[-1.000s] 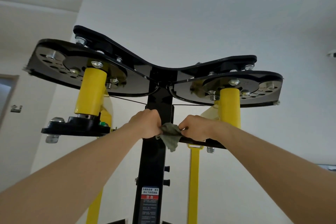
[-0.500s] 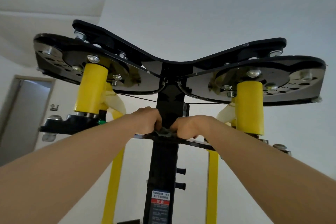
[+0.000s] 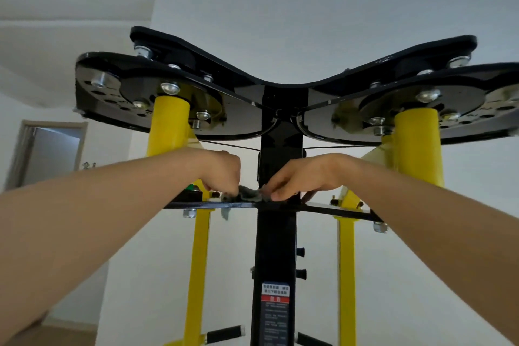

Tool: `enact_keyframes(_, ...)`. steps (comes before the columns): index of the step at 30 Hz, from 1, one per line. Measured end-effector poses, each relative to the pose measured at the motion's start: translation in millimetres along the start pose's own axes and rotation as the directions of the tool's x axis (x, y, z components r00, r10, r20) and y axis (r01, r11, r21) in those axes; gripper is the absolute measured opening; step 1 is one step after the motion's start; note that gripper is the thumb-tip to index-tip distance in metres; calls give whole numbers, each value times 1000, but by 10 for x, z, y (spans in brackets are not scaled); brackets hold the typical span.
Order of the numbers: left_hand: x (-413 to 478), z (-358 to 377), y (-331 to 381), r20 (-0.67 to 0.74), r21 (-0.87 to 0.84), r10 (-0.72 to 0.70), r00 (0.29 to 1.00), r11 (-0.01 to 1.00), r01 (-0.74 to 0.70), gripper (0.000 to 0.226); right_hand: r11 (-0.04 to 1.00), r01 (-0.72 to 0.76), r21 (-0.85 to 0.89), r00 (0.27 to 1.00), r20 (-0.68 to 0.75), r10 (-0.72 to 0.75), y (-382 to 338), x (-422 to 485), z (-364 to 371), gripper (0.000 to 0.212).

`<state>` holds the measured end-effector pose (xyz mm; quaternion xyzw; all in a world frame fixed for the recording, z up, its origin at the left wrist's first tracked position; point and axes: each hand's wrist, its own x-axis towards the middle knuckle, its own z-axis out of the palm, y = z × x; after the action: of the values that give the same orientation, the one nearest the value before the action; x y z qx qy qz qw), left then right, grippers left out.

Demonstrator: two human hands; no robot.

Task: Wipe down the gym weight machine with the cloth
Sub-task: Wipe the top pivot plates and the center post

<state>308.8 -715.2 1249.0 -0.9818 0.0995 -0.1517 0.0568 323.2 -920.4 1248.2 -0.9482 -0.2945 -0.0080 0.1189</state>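
Fingers (image 3: 213, 187) of the left hand (image 3: 222, 174) curl down and pinch one end of the grey cloth (image 3: 250, 194). The right hand (image 3: 304, 177) pinches the other end, probably to spread it for a wider pass. Soft and crumpled, the cloth lies bunched on the thin, glossy black plate (image 3: 339, 210) of the weight machine (image 3: 280, 98), against its square post (image 3: 276, 241). One corner hangs over the edge beside a smooth yellow tube (image 3: 200, 247).

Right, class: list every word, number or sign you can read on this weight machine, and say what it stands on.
Sticker on the black post, white top band: two lines of characters, too blurred to read.
Same sticker, red band: short heading, too blurred to read.
Same sticker, dark lower part: small print, too small to read.
Nothing else readable.
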Motion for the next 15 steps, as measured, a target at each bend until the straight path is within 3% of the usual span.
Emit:
enact_keyframes(3, -25, -47, -4, -53, -51, 150, 987, 987, -153, 11, 1000, -7, -29, 1000, -7, 7, 100, -112, -42, 33)
enact_keyframes(7, -27, -74, 63, -89, -160, 318, 944, 931, -329, 32, 997, -69, -47, 997, -29, 68, 189, -257, -93, 32)
enact_keyframes(11, 51, -8, 229, -33, -308, 397, 917, 869, -387, 39, 978, -148, -143, 989, -41, 144, 204, -358, -144, 38)
enact_keyframes(15, 167, 64, 310, 19, -299, 405, 914, 875, -382, 39, 953, -192, -236, 981, -71, 180, 260, -332, -121, 48)
